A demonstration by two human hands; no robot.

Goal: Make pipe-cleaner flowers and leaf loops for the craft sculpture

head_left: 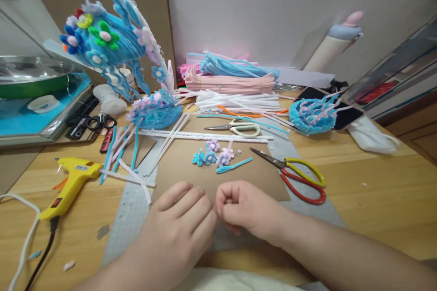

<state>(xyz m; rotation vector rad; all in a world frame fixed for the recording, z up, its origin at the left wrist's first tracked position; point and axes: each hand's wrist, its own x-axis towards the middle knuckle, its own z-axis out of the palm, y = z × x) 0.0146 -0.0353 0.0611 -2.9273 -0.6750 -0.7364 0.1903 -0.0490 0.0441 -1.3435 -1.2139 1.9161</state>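
My left hand [184,225] rests back-up low over the cardboard sheet [266,170], its fingers curled under and pressed together. Beside it, my right hand [244,209] is closed, with the thumb against the bent index finger. The two nearly touch, and whatever they may hold is hidden. Just beyond them lie small pipe-cleaner flowers: a turquoise one [198,158], a pink one [227,153] and several lilac and blue ones. A looped blue pipe cleaner [234,165] lies in front of these flowers. To the right are open scissors [300,175] with yellow and red handles.
A yellow glue gun [73,186] with its cord lies left. A tall pipe-cleaner flower ornament [109,36] stands back left. White-handled scissors [246,127], bundled pipe cleaners [228,82] and a blue woven piece [312,116] lie farther back. A bottle [329,47] leans against the wall.
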